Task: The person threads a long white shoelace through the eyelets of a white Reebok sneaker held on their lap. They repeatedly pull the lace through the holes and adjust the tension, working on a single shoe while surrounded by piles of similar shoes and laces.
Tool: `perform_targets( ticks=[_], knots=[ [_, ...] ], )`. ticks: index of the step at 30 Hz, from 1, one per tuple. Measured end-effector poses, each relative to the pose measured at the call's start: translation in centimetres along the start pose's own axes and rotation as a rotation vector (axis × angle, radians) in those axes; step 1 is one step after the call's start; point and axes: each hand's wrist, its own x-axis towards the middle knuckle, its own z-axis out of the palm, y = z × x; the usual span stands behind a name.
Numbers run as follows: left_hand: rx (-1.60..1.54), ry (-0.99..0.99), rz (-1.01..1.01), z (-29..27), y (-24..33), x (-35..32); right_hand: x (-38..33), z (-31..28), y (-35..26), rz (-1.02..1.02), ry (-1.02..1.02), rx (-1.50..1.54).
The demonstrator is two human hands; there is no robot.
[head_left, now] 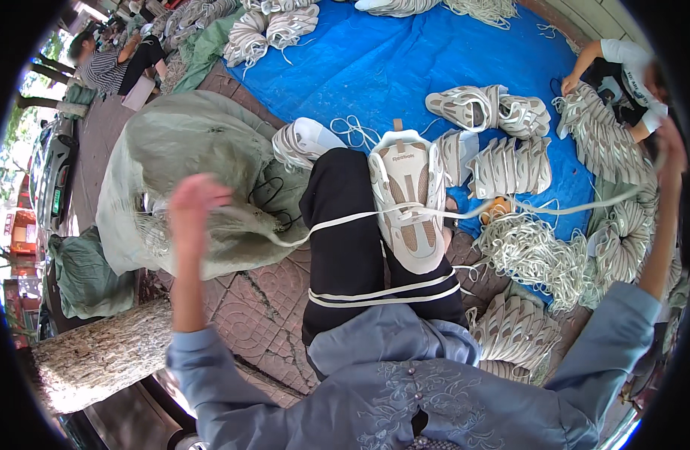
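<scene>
A beige and white shoe upper (409,202) lies on my black-trousered lap, its tongue end pointing away from me. A white shoelace (345,219) crosses its front in a knot or loop and runs out to both sides. My left hand (199,196), raised at the left and smeared by motion, closes on one end. That end sags in a curve over my thigh. Far out to the right, my right hand (670,154) grips the other end, which stretches nearly straight. More loose white laces (382,298) lie across my thighs.
A blue tarp (405,60) carries rows of stacked shoe uppers (510,166) and a heap of white laces (536,251). A large pale green sack (187,142) stands at the left, near a tree trunk (105,352). Another person (622,82) handles uppers at the far right.
</scene>
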Motion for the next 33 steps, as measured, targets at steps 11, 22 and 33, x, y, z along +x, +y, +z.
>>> perform_targets(
  ticks=[11, 22, 33],
  knots=[
    [0.457, -0.128, 0.191, 20.4, -4.7, -4.5, -22.2, 34.3, -12.9, 0.321, -0.985, 0.27],
    [0.492, -0.083, 0.16, 20.7, -4.5, -5.7, -22.2, 34.2, -13.8, 0.794, -1.028, 0.439],
    [0.387, 0.052, 0.203, 21.6, -5.0, -6.7, -22.9, 33.8, -13.3, 0.85, -0.966, 0.511]
  ],
)
